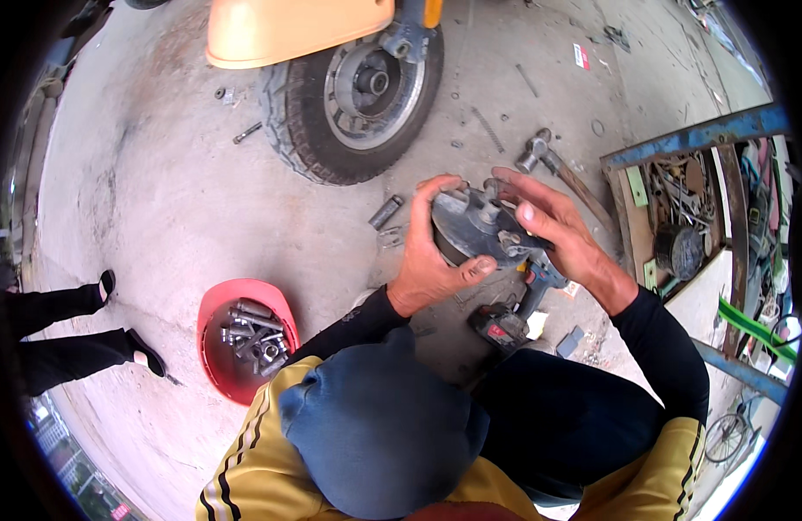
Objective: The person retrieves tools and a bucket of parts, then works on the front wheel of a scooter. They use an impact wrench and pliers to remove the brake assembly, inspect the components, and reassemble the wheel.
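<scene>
A round, dark metal brake plate (460, 227) with a short axle standing from its centre is held up in front of me. My left hand (425, 252) grips its left rim, the thumb along the near side and the fingertips at the far edge. Against its right side lies my right hand (564, 230), fingers reaching past the axle and thumb raised over the plate. Palm contact on that side is partly hidden. Beneath the plate, on the floor, a cordless power tool (509, 319) rests near my knee. A dark cylindrical socket (386, 212) lies left of the plate.
A scooter wheel (366, 104) stands ahead under an orange fender (297, 30). The hammer (561, 169) lies right of it. At left, a red helmet (214, 343) holds several sockets. A blue-framed rack (696, 135) with tools borders the right. Someone's feet (145, 352) are at far left.
</scene>
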The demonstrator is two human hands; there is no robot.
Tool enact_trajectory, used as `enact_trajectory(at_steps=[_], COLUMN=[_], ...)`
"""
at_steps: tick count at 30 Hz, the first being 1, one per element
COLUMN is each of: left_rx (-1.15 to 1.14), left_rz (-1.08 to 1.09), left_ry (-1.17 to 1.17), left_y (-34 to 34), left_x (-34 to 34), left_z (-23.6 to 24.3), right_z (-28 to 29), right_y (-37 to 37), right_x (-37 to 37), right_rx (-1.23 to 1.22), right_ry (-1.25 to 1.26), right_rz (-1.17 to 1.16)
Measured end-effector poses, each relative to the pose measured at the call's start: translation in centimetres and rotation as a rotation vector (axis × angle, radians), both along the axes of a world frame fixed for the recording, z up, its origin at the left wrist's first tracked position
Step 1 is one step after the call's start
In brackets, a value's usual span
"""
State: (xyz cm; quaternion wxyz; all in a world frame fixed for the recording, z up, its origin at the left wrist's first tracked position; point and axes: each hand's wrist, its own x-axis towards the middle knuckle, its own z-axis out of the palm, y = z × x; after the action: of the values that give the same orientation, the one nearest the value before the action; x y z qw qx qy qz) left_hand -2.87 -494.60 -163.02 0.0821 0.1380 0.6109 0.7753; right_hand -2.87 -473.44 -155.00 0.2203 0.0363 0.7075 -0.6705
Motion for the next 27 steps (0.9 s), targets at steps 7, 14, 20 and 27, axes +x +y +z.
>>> enact_trajectory(at_steps=[7,14,20,27], left_rx=[-0.008,0.017,0.071,0.04], left_rz=[-0.074,-0.053,0.106,0.036], left_ry=[0.006,0.114,-0.056,-0.255], left_y=[-0.2,0.4,-0.9,-1.2], left_x=[0.2,0.3,-0.7,0.7], left_z=[0.3,0.1,-0.6,-1.9], right_z=[-1.2,-2.1,0.0,-2.1], right_y=[-0.2,-0.3,-1.0,-0.9], right_x=[0.0,-0.8,-1.6,-0.9], right_rx=[-0.144,-0.088,-0.078,0.1], right_ry=[-0.088,-0.129,-0.155,-0.29], right_rz=[-0.15,-0.241,-0.135,-0.006])
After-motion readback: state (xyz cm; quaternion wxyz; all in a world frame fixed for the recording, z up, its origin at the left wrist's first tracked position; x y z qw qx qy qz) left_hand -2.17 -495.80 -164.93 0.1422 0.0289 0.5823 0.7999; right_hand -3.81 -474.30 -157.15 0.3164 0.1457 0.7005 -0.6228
